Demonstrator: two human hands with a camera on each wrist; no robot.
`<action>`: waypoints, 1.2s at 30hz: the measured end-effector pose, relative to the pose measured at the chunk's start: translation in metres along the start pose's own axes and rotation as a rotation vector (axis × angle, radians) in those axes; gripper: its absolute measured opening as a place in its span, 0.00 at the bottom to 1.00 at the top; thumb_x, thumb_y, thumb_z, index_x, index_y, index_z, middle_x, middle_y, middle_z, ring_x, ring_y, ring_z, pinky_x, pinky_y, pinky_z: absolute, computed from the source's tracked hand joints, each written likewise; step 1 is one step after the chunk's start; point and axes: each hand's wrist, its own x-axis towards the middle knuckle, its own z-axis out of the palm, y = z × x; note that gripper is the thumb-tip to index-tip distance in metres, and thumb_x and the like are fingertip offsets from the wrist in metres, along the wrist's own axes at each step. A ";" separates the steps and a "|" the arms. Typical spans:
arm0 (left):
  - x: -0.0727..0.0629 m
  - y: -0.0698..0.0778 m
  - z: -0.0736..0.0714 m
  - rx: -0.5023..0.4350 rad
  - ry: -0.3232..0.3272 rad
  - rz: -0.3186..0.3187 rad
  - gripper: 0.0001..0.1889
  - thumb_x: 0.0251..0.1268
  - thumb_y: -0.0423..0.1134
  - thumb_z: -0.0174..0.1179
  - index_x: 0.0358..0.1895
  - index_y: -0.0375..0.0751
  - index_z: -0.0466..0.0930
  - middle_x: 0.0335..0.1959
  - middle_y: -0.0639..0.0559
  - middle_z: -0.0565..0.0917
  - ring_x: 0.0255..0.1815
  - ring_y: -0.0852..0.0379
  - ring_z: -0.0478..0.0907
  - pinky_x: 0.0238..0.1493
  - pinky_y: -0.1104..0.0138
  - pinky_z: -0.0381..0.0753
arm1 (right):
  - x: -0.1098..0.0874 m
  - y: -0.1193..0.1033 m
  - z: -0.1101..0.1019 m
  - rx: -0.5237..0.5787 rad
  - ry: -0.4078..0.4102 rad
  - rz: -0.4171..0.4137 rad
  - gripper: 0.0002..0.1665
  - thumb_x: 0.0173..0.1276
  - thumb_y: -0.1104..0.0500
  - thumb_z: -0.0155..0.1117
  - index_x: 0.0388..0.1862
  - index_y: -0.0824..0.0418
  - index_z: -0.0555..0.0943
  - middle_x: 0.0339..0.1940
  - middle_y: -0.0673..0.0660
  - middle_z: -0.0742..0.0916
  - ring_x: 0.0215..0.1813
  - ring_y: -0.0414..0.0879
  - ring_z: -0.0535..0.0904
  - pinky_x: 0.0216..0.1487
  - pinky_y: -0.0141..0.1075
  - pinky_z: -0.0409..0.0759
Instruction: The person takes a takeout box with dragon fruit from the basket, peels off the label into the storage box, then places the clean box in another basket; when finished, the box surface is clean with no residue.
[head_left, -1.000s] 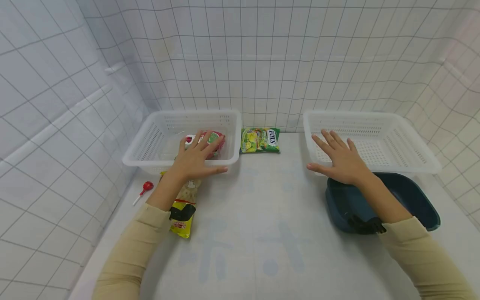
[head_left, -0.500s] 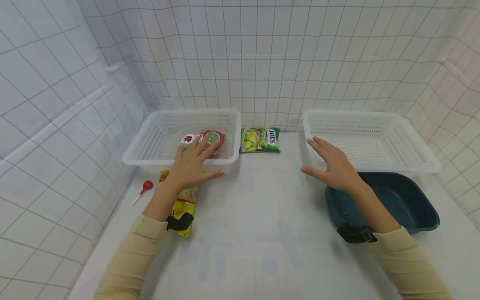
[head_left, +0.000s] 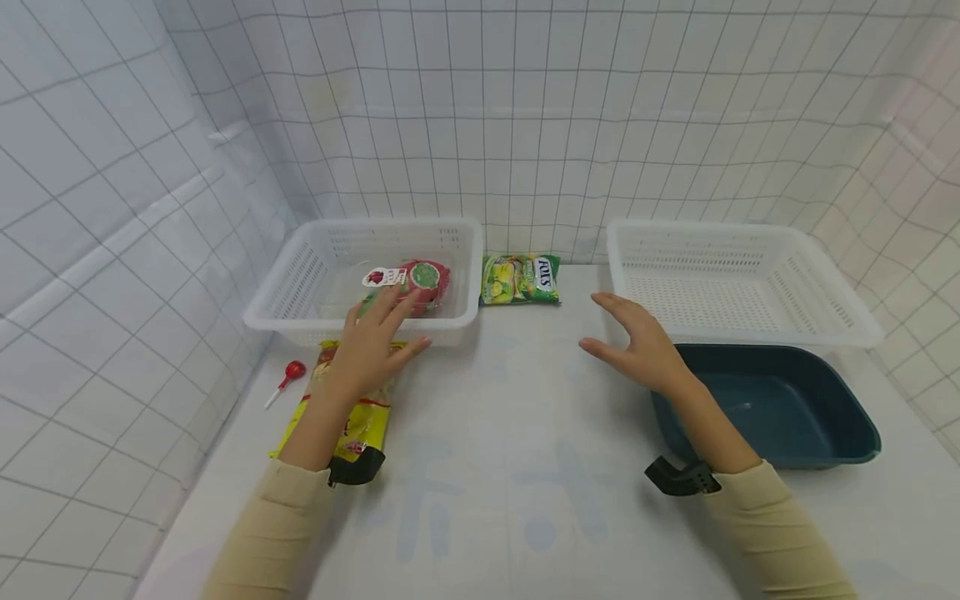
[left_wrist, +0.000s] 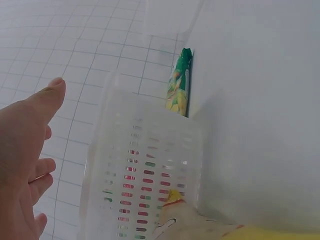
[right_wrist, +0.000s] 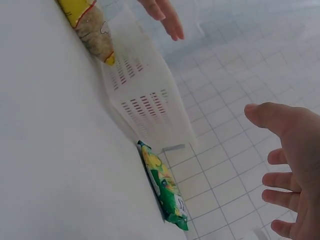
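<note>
My left hand (head_left: 367, 350) hovers with fingers spread over the front rim of the left white basket (head_left: 300, 325), holding nothing. Inside that basket lies a clear package with a label and a pink-and-green item (head_left: 427, 283). A yellow snack bag (head_left: 367, 425) lies under my left wrist, partly hidden by it. My right hand (head_left: 641, 346), fingers loosely extended and without anything in them, is beside the left front corner of the right white basket (head_left: 750, 312). My right forearm passes over the near left side of a dark blue basin (head_left: 780, 408).
Between the baskets, against the grid-patterned backdrop (head_left: 540, 125), lies a green Fox's candy bag (head_left: 521, 280). A red lollipop (head_left: 294, 371) is on the white table (head_left: 487, 483) left of the snack bag. The backdrop also rises along both sides.
Both hands have drawn back toward the body, the right one also shifting left off its basket and the basin. More of the snack bag and the clear package shows now.
</note>
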 end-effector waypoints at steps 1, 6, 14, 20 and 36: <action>-0.002 0.000 0.000 -0.014 0.023 0.006 0.38 0.65 0.54 0.60 0.75 0.44 0.59 0.74 0.39 0.58 0.76 0.42 0.50 0.71 0.41 0.41 | 0.001 -0.001 0.002 0.009 0.004 0.001 0.42 0.66 0.45 0.66 0.73 0.62 0.65 0.72 0.62 0.69 0.73 0.60 0.60 0.68 0.60 0.58; -0.014 0.001 0.002 -0.075 0.146 0.023 0.36 0.64 0.51 0.62 0.72 0.40 0.63 0.73 0.39 0.62 0.74 0.42 0.54 0.70 0.41 0.49 | 0.003 -0.005 0.011 0.046 0.023 -0.008 0.41 0.65 0.46 0.68 0.71 0.62 0.67 0.71 0.61 0.71 0.73 0.58 0.61 0.68 0.58 0.60; -0.029 0.009 0.016 -0.229 0.418 -0.133 0.28 0.64 0.41 0.64 0.66 0.36 0.70 0.66 0.41 0.71 0.67 0.42 0.66 0.67 0.47 0.63 | 0.008 -0.016 0.021 0.075 0.023 -0.002 0.40 0.64 0.46 0.68 0.70 0.62 0.69 0.70 0.60 0.72 0.72 0.57 0.63 0.67 0.57 0.62; -0.031 0.021 0.034 -0.374 0.613 -0.283 0.20 0.67 0.36 0.61 0.59 0.32 0.74 0.57 0.40 0.78 0.60 0.45 0.73 0.62 0.52 0.71 | 0.019 -0.021 0.030 0.103 0.027 -0.002 0.39 0.65 0.45 0.67 0.69 0.63 0.70 0.68 0.61 0.74 0.71 0.57 0.65 0.67 0.56 0.63; -0.013 0.036 0.046 -0.905 0.637 -0.757 0.23 0.71 0.40 0.57 0.61 0.35 0.60 0.47 0.43 0.76 0.41 0.52 0.77 0.38 0.76 0.76 | 0.067 -0.050 0.048 0.150 -0.095 -0.005 0.36 0.68 0.48 0.64 0.69 0.64 0.70 0.69 0.60 0.74 0.71 0.54 0.65 0.69 0.51 0.63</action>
